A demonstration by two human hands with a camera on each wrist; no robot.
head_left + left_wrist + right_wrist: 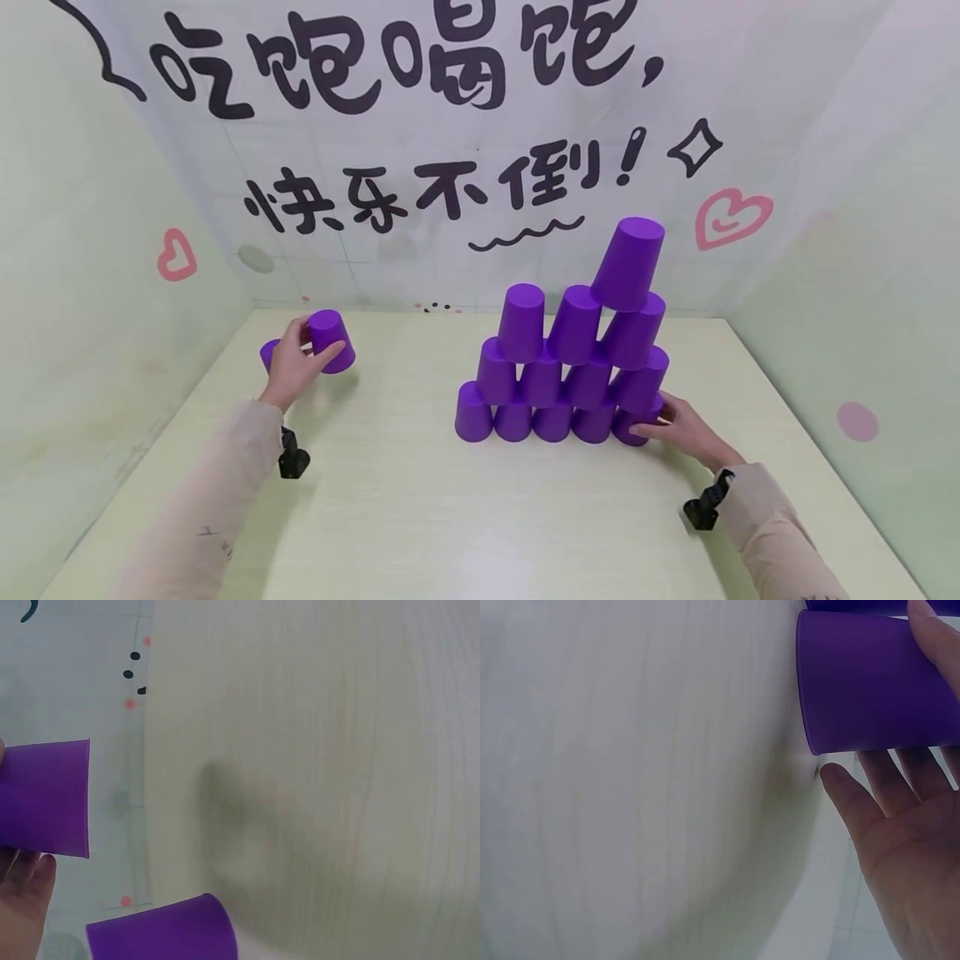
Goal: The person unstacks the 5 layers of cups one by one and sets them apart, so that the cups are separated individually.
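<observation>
Three rows of the stack (pixel 566 333) are filled, the fourth seemingly unfinished; a loose cup (pixel 335 332) is pinched by the left hand (pixel 292 367), an end cup (pixel 870 682) by the right hand (pixel 692 432).

Fifteen purple cups (pixel 522 323) show, thirteen in the pyramid (pixel 573 325) toward four o'clock and two toward nine, alongside two hands (pixel 292 367) (pixel 686 432), two black wrist devices (pixel 292 460) (pixel 701 512) and two pink hearts (pixel 172 268) (pixel 702 225).

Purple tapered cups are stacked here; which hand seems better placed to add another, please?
Probably the left hand: it holds a separate purple tapered cup, while the right hand grips the bottom-right stacked cup.
</observation>
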